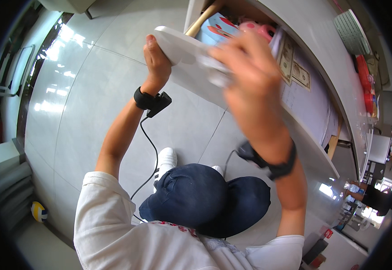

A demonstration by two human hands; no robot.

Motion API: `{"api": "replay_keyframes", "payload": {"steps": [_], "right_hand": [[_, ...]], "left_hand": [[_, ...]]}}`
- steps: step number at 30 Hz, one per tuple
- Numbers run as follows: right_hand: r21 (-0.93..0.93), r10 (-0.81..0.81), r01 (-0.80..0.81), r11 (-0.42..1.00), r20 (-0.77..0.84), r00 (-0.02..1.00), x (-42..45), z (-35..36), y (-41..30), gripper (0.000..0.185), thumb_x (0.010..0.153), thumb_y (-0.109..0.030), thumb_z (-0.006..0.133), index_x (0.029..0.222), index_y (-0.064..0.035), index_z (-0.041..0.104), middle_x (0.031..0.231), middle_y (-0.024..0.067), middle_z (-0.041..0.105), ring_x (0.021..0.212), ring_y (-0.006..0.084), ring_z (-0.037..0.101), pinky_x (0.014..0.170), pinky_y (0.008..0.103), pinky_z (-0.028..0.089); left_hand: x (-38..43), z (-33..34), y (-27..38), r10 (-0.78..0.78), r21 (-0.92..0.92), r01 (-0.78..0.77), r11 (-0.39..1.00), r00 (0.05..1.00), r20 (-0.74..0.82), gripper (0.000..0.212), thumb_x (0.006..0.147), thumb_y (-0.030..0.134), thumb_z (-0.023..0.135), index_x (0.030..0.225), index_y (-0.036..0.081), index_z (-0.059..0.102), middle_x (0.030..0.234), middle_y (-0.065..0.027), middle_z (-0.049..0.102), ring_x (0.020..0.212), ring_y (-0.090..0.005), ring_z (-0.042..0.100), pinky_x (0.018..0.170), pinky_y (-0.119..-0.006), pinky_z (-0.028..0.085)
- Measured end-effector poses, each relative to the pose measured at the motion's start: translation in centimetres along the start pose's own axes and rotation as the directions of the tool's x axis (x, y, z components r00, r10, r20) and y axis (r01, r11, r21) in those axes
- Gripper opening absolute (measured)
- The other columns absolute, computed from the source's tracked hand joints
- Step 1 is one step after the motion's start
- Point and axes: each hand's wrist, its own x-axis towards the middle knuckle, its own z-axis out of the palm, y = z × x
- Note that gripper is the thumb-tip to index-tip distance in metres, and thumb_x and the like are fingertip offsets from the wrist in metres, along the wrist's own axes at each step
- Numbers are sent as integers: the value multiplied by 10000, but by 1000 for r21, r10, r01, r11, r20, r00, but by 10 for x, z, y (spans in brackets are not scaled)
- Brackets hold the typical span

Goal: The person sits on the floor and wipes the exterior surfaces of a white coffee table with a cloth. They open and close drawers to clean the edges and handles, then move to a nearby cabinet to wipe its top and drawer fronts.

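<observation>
My left hand [157, 64] grips the left end of a white drawer front [189, 69], thumb up along its edge. Blurred by motion, my right hand [250, 67] has its fingers around a crumpled white cloth or tissue [216, 69], held against the face of that drawer front. Behind the panel the drawer stands pulled out. Inside it lie a light blue box [218, 28] with red shapes, a pink toy-like object [256, 28], banknotes [301, 75] and white papers [304, 104]. Black bands with devices and cables are on both wrists.
The white cabinet top [321, 44] runs along the right, bearing a ribbed pale container [353, 32] and red items [366, 84]. My knees are bent below the drawer. A yellow, blue and white ball [39, 212] lies at far left. Another person [375, 199] is at far right.
</observation>
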Motion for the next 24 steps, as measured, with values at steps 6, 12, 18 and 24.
{"api": "replay_keyframes", "payload": {"steps": [6, 12, 18, 24], "right_hand": [[64, 114, -112, 992, -19, 993, -26, -29, 3, 137, 623, 50, 683, 747, 20, 633, 764, 103, 528, 748, 265, 559, 619, 367, 469], [-143, 10, -23, 989, -88, 996, 38, 56, -34, 124, 563, -33, 667, 658, -1, 593, 800, 147, 541, 796, 299, 570, 644, 375, 512], [-48, 86, -88, 995, -49, 995, 16, 23, -16, 89, 599, -12, 649, 682, -1, 618, 830, 134, 546, 802, 287, 568, 660, 363, 518], [-11, 120, -121, 993, -70, 990, -74, -72, 24, 120, 610, -35, 648, 674, -22, 547, 800, 86, 469, 782, 246, 505, 604, 325, 474]], "left_hand": [[-6, 17, 2, 36, -32, -41, 999, 989, -144, 621, 1007, 485, 237, 729, 23, 546, 626, -32, 561, 554, -115, 487, 509, -261, 377], [-16, -24, -48, -163, -357, 117, 927, 981, -101, 525, 1008, 452, 278, 928, 15, 556, 811, -96, 592, 721, -180, 571, 653, -304, 469], [-9, -34, -66, 344, 407, -233, 884, 911, -227, 487, 1006, 412, 282, 1013, 0, 542, 925, -143, 612, 838, -224, 581, 745, -347, 476], [17, -46, -65, 466, 454, -393, 799, 883, -56, 463, 996, 342, 269, 1054, -26, 544, 947, -189, 645, 867, -268, 626, 774, -387, 521]]}}
